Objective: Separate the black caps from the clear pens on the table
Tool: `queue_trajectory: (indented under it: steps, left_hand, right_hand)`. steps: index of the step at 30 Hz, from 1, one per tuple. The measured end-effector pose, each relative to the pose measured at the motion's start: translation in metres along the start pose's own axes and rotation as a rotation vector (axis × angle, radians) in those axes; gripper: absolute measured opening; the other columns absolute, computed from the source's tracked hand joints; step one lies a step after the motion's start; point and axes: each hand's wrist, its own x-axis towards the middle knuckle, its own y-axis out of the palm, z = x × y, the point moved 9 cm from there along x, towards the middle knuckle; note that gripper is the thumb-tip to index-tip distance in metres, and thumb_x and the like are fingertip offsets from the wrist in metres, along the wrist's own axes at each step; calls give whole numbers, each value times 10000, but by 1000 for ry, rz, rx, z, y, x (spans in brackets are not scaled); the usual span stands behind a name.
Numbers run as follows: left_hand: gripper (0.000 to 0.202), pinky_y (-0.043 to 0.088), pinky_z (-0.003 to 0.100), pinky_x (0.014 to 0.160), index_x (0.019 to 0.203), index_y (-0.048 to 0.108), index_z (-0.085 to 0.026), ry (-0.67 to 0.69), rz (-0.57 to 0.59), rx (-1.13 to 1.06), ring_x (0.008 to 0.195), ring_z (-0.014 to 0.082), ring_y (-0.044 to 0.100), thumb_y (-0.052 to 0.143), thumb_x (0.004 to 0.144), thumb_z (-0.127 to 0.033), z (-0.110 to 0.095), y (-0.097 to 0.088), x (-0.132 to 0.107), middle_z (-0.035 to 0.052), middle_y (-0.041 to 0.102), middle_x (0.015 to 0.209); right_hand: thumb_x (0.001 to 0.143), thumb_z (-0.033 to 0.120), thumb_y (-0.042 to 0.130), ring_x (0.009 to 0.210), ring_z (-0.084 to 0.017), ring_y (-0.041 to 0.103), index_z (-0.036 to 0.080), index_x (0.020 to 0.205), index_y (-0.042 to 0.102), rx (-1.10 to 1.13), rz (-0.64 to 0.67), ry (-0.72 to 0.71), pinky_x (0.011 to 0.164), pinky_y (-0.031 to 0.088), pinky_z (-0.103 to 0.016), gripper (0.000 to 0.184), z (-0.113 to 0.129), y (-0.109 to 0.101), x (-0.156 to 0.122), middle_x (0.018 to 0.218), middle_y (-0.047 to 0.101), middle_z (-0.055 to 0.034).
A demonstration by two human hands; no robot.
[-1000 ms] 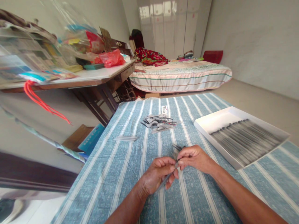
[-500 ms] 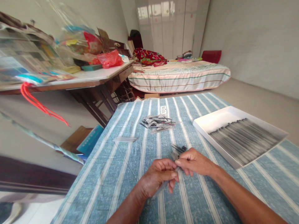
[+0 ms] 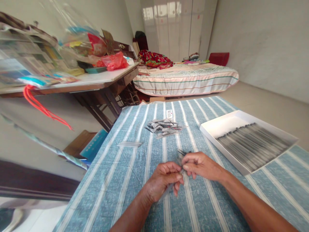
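Note:
My left hand [image 3: 162, 182] and my right hand [image 3: 201, 166] meet over the blue striped cloth [image 3: 125, 180], fingertips pinched together. Between them they hold a thin clear sleeve with a dark pen-like stick [image 3: 169, 190] in it, slanting down to the left under my left palm. A few more dark sticks [image 3: 182, 152] lie on the cloth just beyond my right fingers. A heap of filled clear sleeves [image 3: 163, 126] lies farther back. One empty-looking sleeve [image 3: 130, 144] lies to the left.
A white shallow box [image 3: 217, 124] holding several dark sticks in a row sits at the right. A cluttered wooden table [image 3: 96, 80] stands at the left, a bed [image 3: 185, 79] behind, white cupboards at the back wall.
My hands have stayed together at the same spot. The fingers shifted slightly along the sleeve; the stick sits a little deeper under my left hand.

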Motion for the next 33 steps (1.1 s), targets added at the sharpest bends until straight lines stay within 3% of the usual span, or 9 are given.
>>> queue_trajectory:
  steps: [2,6,11,15,20,24,29,33]
  left_hand:
    - [194,449,199,357,797,570,-136,-10,9,3,403,99,547,682,656,-207,1,1,0,23,643,621]
    - [201,445,197,353,806,563,-139,-15,12,3,403,99,546,679,656,-205,1,2,1,28,646,627]
    - [179,447,193,353,793,566,-131,-6,-1,11,402,93,537,670,660,-188,0,2,1,30,643,623]
    - [177,446,195,349,800,560,-138,-12,1,9,399,96,537,664,662,-177,2,2,2,31,646,623]
    - [161,446,194,351,794,562,-133,-8,-9,12,396,93,535,657,669,-172,3,1,2,30,643,621]
    - [184,439,193,344,798,555,-136,-10,-11,9,392,96,536,666,663,-190,3,1,2,26,640,615]
    - [174,431,185,338,786,555,-132,-8,-39,17,384,88,523,663,660,-183,1,1,2,20,633,605]
    - [176,416,178,331,788,549,-134,-13,-48,27,385,89,523,660,662,-187,1,0,2,18,631,601]
  right_hand:
    - [794,411,532,437,-77,529,153,731,552,23,7,-12,424,401,-165,266,1,1,0,536,564,31]
    - [839,471,424,335,-55,451,148,561,497,-55,-28,47,349,334,-154,433,-5,-1,0,440,509,32]
    - [801,452,507,407,-72,518,156,683,533,18,-3,17,394,387,-160,320,-3,1,1,518,566,30]
    - [831,478,435,315,-53,440,153,571,498,-54,-34,73,323,319,-149,421,-10,-1,1,420,503,41]
    - [790,446,528,398,-68,517,159,704,525,53,11,45,387,394,-156,299,-8,1,1,514,566,38]
    - [827,487,436,316,-51,451,153,584,486,-9,-8,99,325,330,-143,417,-14,0,1,425,510,43]
    - [784,466,518,390,-67,510,156,702,518,67,19,49,381,394,-157,322,-9,3,2,508,559,40]
    - [823,496,426,313,-53,448,153,597,484,0,3,116,325,333,-147,415,-15,2,1,428,512,42]
